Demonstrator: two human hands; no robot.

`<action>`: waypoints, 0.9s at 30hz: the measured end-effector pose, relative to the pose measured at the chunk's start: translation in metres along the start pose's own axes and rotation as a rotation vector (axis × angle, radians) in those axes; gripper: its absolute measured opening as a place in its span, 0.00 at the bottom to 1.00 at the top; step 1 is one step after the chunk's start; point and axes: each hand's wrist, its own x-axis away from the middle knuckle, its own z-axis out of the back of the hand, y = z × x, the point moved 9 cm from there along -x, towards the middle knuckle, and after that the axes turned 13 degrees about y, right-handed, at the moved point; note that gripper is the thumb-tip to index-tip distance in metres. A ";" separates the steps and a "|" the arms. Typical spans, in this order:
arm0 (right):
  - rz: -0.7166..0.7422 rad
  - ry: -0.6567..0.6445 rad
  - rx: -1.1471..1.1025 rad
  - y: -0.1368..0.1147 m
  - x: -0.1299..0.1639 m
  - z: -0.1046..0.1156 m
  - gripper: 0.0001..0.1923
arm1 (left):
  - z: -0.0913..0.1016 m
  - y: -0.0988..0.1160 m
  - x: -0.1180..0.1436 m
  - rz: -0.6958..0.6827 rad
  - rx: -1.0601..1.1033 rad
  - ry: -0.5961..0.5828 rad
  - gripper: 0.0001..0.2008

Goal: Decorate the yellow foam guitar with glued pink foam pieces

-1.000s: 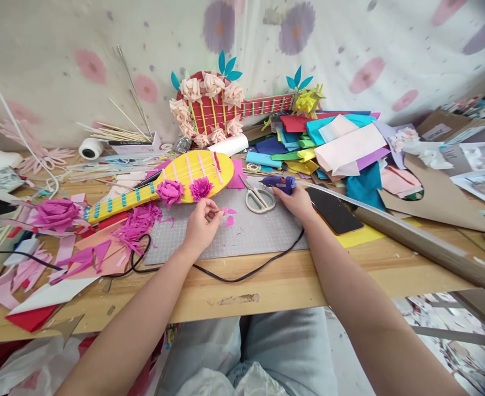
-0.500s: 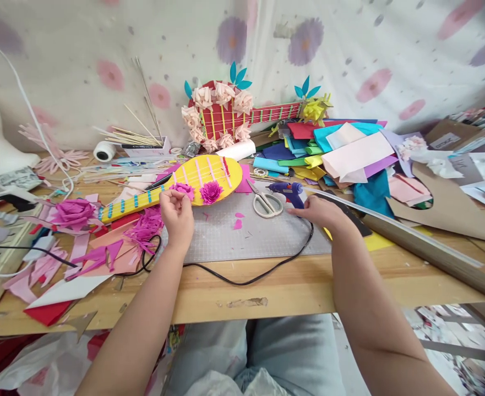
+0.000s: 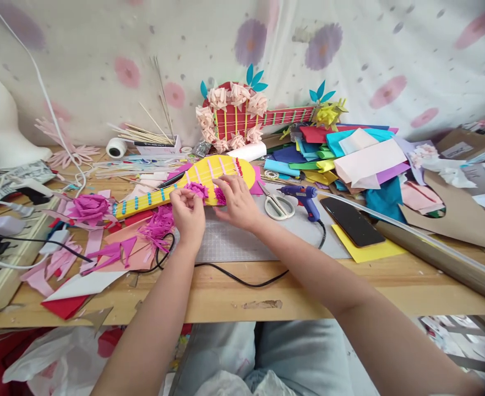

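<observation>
A yellow paper guitar with pale pink strips on its body and blue bands on its neck lies on the grey cutting mat. My left hand is closed in a pinch at a magenta paper flower by the guitar's lower edge. Beside it, my right hand reaches over the guitar body with fingers spread, partly covering a second magenta flower. To the right, a blue glue gun rests on the mat, next to grey-handled scissors.
A black phone lies on yellow paper at right, beside a long cardboard tube. Behind stand a red guitar with pale flowers and a pile of coloured paper. Left are pink scraps and a power strip. The glue gun's black cord crosses the front.
My right hand has let go of the glue gun, which stays on the mat, and has moved left to the flowers. My left hand keeps its pinch. The whole view has shifted slightly.
</observation>
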 end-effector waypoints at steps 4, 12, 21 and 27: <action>-0.011 0.061 0.018 0.009 -0.004 -0.004 0.29 | 0.001 -0.001 0.000 0.018 -0.049 -0.010 0.10; -0.084 0.155 -0.065 0.020 0.005 0.004 0.29 | -0.005 -0.001 0.007 0.033 -0.112 -0.054 0.12; -0.039 0.163 -0.036 0.014 0.008 -0.004 0.26 | -0.008 -0.006 0.009 0.030 -0.138 -0.064 0.12; -0.175 0.211 -0.103 0.028 0.003 0.005 0.23 | -0.018 0.001 0.015 0.015 -0.035 -0.145 0.14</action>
